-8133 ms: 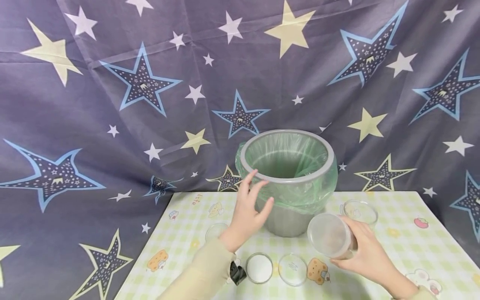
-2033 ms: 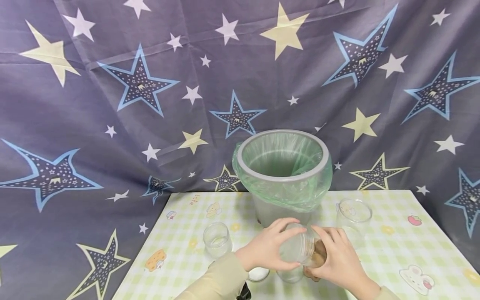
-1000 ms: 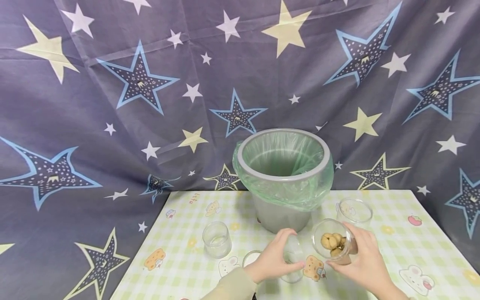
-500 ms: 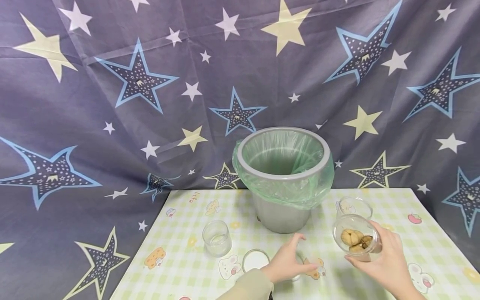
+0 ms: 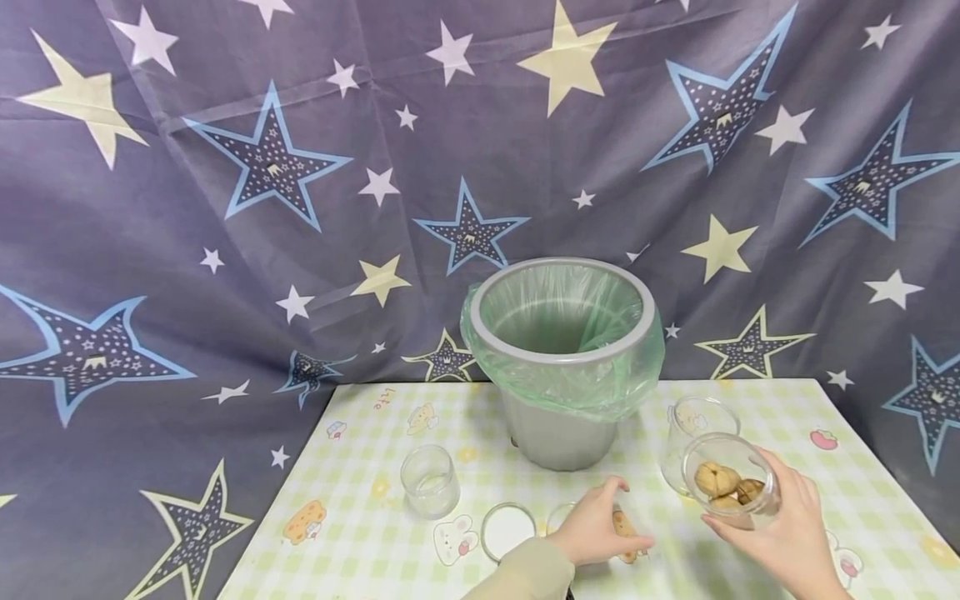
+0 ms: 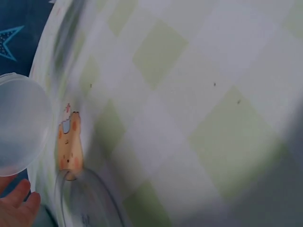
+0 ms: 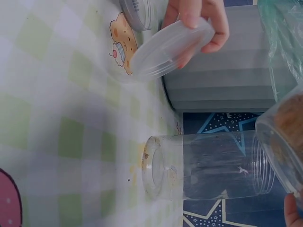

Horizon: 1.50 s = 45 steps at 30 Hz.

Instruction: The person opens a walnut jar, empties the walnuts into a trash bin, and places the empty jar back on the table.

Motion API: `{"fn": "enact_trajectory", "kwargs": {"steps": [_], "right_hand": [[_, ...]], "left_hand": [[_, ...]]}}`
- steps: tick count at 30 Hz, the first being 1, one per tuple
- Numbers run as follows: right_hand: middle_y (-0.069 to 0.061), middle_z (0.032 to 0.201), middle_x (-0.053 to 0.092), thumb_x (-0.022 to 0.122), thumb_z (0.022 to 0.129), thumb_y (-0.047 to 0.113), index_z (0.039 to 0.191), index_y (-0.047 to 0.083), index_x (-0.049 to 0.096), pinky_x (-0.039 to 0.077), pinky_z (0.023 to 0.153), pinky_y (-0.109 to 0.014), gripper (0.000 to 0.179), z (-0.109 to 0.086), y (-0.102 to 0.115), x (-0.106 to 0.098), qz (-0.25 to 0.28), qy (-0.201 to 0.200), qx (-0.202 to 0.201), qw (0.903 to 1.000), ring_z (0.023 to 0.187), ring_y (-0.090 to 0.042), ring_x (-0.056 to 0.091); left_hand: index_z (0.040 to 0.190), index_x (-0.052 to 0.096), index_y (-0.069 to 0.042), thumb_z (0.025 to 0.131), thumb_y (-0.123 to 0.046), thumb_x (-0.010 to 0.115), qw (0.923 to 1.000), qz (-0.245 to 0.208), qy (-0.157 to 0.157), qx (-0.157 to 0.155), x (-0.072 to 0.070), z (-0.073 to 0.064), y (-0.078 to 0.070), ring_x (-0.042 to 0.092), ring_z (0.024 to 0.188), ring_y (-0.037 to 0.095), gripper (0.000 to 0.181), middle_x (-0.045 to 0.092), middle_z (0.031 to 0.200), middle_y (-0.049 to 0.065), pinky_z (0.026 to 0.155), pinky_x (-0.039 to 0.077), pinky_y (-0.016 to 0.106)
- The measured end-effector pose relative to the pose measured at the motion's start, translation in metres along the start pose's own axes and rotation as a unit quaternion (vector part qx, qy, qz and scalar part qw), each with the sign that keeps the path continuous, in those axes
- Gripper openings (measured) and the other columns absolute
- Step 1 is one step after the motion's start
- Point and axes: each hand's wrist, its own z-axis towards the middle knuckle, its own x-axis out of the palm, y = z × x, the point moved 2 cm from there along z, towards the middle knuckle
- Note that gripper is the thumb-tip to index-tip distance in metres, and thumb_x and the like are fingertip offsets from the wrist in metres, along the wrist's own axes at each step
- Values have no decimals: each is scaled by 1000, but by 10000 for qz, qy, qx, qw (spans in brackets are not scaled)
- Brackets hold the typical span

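Note:
In the head view my right hand grips a clear round jar from its right side, above the table. The jar is lidless and tilted with its mouth toward me; several walnuts lie inside. My left hand is low over the front of the table, left of the jar. It pinches a translucent round lid at the rim, as the right wrist view shows; from the head the lid is barely visible. The lid also appears at the edge of the left wrist view.
A grey bin with a green liner bag stands mid-table. Right of it is a tall clear jar, partly behind the held jar. A small clear jar stands left, and a white-looking round container sits in front.
Earlier the right hand held the jar with its lid on; both hands then gripped it and the lid came off. The jar has since moved right, away from the left hand, which shifted slightly right.

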Motion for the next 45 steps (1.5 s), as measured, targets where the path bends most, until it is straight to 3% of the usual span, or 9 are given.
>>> {"fn": "enact_trajectory", "kwargs": {"steps": [4, 7, 12, 16, 20, 23, 28, 31, 45], "right_hand": [[1, 112, 52, 94, 29, 5, 130, 0, 49, 22, 78, -14, 110, 0, 0, -1, -78, 10, 103, 9999, 104, 10, 22], [-17, 109, 53, 94, 29, 4, 129, -1, 48, 22, 77, -15, 110, 0, 0, -2, -119, 26, 147, 9998, 103, 10, 22], [-11, 109, 54, 94, 30, 5, 129, -1, 49, 24, 77, -22, 109, -1, -2, -1, -151, 45, 144, 9998, 102, 10, 22], [16, 115, 49, 93, 30, 4, 128, -1, 49, 23, 78, -22, 108, -2, -2, 0, -80, 53, 76, 9999, 103, 11, 23], [40, 119, 32, 91, 28, 0, 127, -3, 50, 21, 79, -15, 107, -4, -1, 2, 48, 18, -127, 9999, 105, 14, 23], [41, 121, 31, 91, 26, 0, 127, -4, 50, 20, 80, -14, 109, -4, -2, 2, 56, -2, -224, 9997, 105, 14, 23], [41, 121, 31, 91, 26, 0, 128, -4, 49, 20, 80, -14, 110, -4, -3, 2, 46, 4, -231, 9997, 105, 15, 24], [41, 122, 30, 91, 27, 1, 128, -4, 49, 20, 81, -14, 110, -4, -4, 1, 29, 12, -225, 9997, 106, 15, 24], [39, 120, 31, 93, 27, 4, 129, -3, 49, 22, 79, -16, 111, -5, -7, 1, -4, 40, -144, 9999, 105, 12, 23]], "left_hand": [[129, 40, -18, 78, -50, 72, 9999, -18, 88, -117, 4, 2, 0, 55, 96, 7, 68, 59, 106, -4, 80, 51, 26], [132, 38, -16, 78, -48, 73, 9998, -120, 83, -162, 5, 2, -1, 54, 94, 6, 72, 59, 104, -4, 80, 51, 25], [139, 32, -15, 77, -48, 74, 9997, -158, 39, -201, 7, 2, -2, 55, 97, 7, 81, 59, 111, -1, 83, 51, 27], [140, 32, -19, 75, -50, 75, 9997, 54, 77, -230, 9, 3, 2, 56, 99, 5, 84, 58, 117, -4, 84, 51, 25], [140, 34, -19, 72, -48, 79, 9995, 241, 180, -114, 7, 4, 6, 54, 87, -2, 86, 57, 107, -11, 84, 50, 21], [140, 34, -18, 71, -44, 81, 9995, 226, 208, 36, 7, 4, 7, 52, 83, -3, 88, 56, 106, -11, 87, 48, 21], [141, 35, -17, 70, -47, 81, 9962, 777, 177, 354, 11, 5, 7, 53, 115, 7, 90, 51, 133, -7, 98, 45, 24], [141, 35, -17, 69, -49, 80, 9936, 1015, 232, 434, 14, 5, 6, 50, 123, 11, 91, 51, 135, -7, 101, 43, 27], [141, 37, -21, 64, -50, 82, 9832, 1752, 460, 207, 25, 11, 5, 41, 133, 18, 94, 48, 140, -8, 109, 35, 41]]}}
